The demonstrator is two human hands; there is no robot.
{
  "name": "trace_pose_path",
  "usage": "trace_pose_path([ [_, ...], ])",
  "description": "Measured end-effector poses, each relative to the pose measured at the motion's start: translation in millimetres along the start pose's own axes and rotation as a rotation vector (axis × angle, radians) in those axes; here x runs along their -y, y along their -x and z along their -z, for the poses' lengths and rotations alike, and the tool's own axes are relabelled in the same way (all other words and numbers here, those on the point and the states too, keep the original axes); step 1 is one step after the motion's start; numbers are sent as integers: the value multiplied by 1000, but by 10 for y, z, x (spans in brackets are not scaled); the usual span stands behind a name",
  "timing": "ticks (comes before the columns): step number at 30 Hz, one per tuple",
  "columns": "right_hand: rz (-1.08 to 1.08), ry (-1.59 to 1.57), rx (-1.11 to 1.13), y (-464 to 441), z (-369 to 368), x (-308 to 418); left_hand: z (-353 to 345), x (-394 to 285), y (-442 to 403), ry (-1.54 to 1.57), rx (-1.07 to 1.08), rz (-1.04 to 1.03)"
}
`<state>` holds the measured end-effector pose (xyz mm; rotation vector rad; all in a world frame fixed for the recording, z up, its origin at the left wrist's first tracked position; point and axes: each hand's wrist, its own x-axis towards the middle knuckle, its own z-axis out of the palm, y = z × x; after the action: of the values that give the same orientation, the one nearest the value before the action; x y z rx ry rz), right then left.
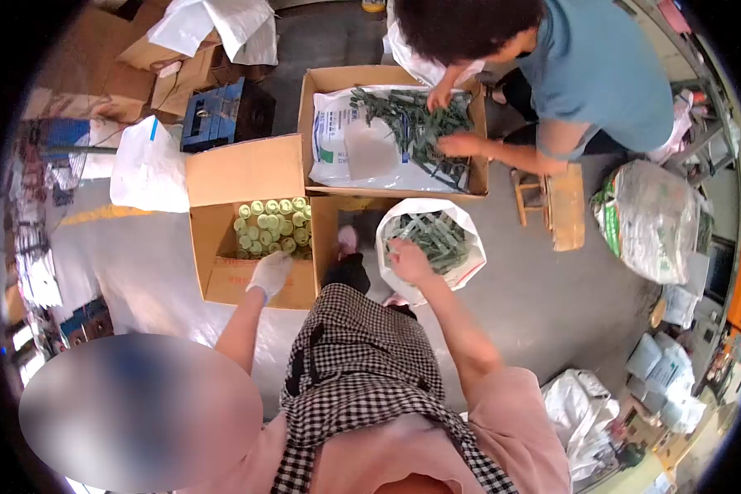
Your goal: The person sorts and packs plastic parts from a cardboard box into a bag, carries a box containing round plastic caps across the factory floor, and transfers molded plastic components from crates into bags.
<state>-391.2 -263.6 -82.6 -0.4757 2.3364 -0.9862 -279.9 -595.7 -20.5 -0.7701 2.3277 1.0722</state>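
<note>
- Dark-green, slender, apparently plastic pieces (443, 247), heaped within the rim of a white, open-mouthed sack (477, 260): probably light, stiff and smooth; best taken singly at mid-length, as they lie crossed.
- Pale yellow-green, round-ended pieces (263, 222), grouped toward the far edge of an open brown cardboard box (222, 281): likely light and rigid; best gripped around the exposed end.
- Appearance: the former narrow, with clear, glossy stretches; the latter disc-faced, closely set.
- Bare right hand (410, 262): at the sack's left edge, fingers on the heap; grasp not discernible.
- White-gloved left hand (272, 273): above the box's near half, well apart from the right; cannot tell whether it holds anything.
</note>
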Motion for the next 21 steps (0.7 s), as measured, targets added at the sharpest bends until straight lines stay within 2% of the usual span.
trace_pose_path([
  [2, -87, -108, -37, -38, -151, -85, 4, -425, -144, -26, 166, 73],
  [3, -150, -203, -72, -114, -148, -97, -41, -469, -306, -15, 173, 64],
  [5, -200, -201, -94, -340, -221, -74, 8, -521, -705, -278, 199, -140],
  [7, -246, -224, -86, -643, -324, -50, 79, -579, -1070, -235, 257, -102],
  [8, -222, -130, -35, -913, -347, -63, 116, -575, -1306, -226, 256, -122],
  [10, -59, 27, -173, -1412, -661, -151, 175, -418, -1586, -214, 286, -116],
  [12, -376, -190, -95, -2099, -669, -65, 208, -335, -1949, -100, 225, -129],
  [14, -320, -111, -267, -2840, -908, -249, 422, -391, -2220, -88, 209, -123],
  [16, -330, -22, -345, -3614, -954, -439, 579, -483, -2518, 4, 181, -60],
  [17, -428, -25, -342, -3930, -980, -474, 637, -477, -2633, -7, 192, -53],
  [19, -620, -31, -312, -4475, -918, -531, 639, -390, -2900, 34, 87, -79],
  [20, -715, -41, -277, -4712, -932, -561, 559, -164, -3066, 26, 67, -69],
  [21, -730, -54, -276, -4938, -1006, -707, 548, -206, -3230, 11, 80, -67],
])
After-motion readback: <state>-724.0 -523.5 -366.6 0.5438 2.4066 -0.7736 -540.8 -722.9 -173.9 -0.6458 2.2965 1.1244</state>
